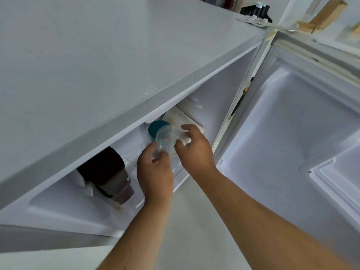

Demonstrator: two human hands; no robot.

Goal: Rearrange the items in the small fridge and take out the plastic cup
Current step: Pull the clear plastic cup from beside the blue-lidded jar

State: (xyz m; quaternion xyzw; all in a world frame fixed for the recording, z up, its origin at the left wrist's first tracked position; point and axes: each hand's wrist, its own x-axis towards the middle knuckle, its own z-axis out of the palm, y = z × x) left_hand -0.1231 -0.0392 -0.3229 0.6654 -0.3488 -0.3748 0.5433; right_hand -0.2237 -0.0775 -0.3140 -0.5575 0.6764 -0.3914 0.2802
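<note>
I look down over the top of a small white fridge (97, 75) whose door (292, 133) stands open to the right. Just inside the opening a clear plastic cup (165, 138) lies tilted on its side, its mouth toward me. My left hand (154, 168) grips the cup's near rim from below. My right hand (194, 147) holds its far end, fingers curled over it. Right behind the cup stands a container with a teal lid (155, 127).
A dark brown jar (109, 176) sits at the left of the shelf, with a clear glass item (129, 164) beside it. A white flat package (183, 117) leans behind the cup. The fridge top overhangs and hides most of the interior. Pale floor (194, 221) lies below.
</note>
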